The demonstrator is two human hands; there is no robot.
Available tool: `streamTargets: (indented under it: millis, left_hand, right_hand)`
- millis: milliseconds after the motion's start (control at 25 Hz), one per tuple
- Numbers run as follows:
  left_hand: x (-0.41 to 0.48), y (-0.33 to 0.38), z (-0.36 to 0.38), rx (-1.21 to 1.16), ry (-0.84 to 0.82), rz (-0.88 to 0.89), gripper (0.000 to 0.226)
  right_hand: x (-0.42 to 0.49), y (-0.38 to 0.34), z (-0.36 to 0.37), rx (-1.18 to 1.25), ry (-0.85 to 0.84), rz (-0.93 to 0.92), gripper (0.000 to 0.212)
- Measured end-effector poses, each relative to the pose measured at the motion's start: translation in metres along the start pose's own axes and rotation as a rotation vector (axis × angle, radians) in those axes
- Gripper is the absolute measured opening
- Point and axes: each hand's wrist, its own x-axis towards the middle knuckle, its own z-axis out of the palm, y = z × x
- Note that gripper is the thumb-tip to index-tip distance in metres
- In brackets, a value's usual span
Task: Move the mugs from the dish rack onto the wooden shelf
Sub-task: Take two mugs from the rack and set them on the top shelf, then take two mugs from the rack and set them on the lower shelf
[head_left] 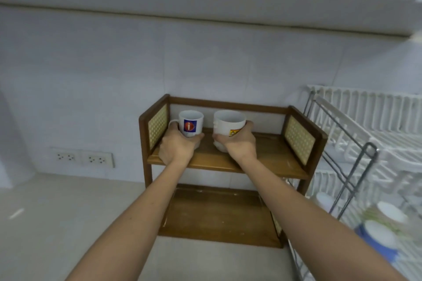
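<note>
Both my arms reach onto the upper board of the wooden shelf (269,162). My left hand (178,148) wraps the base of a white mug with a blue and red logo (190,120), upright at the shelf's left end, its handle pointing left. Beside it, my right hand (239,143) grips a larger white mug with a yellow label (228,124), which is also upright. Whether the mugs rest on the board or hover just above it, I cannot tell. The white dish rack (365,148) stands to the right of the shelf.
The shelf's lower board (217,214) is bare. In the rack's lower tier lie several items, among them a blue and white cup (379,239) and a white cup (391,212). Two wall sockets (82,158) sit left of the shelf above the pale counter (68,212).
</note>
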Motion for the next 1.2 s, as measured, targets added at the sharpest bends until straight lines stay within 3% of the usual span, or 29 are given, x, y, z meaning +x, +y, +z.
streamTargets:
  millis: [160, 280, 440, 560, 720, 880, 920, 1000, 1080, 1200]
  left_hand:
    - [-0.002, -0.001, 0.000, -0.009, -0.015, 0.014, 0.056]
    - [-0.020, 0.001, -0.009, -0.057, 0.009, 0.077, 0.047]
    - [-0.085, 0.007, -0.016, -0.026, 0.031, 0.307, 0.053]
    - [-0.161, 0.008, -0.014, -0.053, -0.148, 0.523, 0.051]
    - [-0.246, 0.016, 0.007, -0.045, -0.360, 0.707, 0.044]
    - [-0.298, 0.045, 0.050, -0.037, -0.560, 0.886, 0.035]
    - [-0.307, 0.054, 0.064, -0.055, -0.635, 0.841, 0.034]
    - [-0.325, 0.074, 0.093, -0.129, -0.761, 0.543, 0.036]
    - [-0.336, 0.091, 0.120, -0.115, -0.756, 0.209, 0.045]
    - [-0.342, 0.109, 0.156, 0.061, -0.702, 0.033, 0.065]
  right_hand:
    - [-0.006, -0.001, -0.007, 0.033, -0.079, 0.002, 0.086]
    - [-0.031, -0.004, -0.029, 0.054, -0.120, -0.064, 0.073]
    - [-0.098, 0.020, -0.078, -0.030, -0.160, -0.232, 0.071]
    - [-0.151, 0.054, -0.127, -0.123, -0.155, -0.369, 0.065]
    - [-0.186, 0.102, -0.202, -0.205, -0.016, -0.491, 0.041]
    - [-0.173, 0.158, -0.274, -0.442, -0.028, -0.340, 0.032]
    - [-0.164, 0.171, -0.288, -0.536, -0.070, -0.289, 0.032]
    - [-0.144, 0.196, -0.309, -0.788, -0.188, -0.265, 0.036]
    - [-0.125, 0.215, -0.320, -1.096, -0.326, -0.349, 0.045]
    - [-0.099, 0.233, -0.329, -1.531, -0.519, -0.492, 0.071]
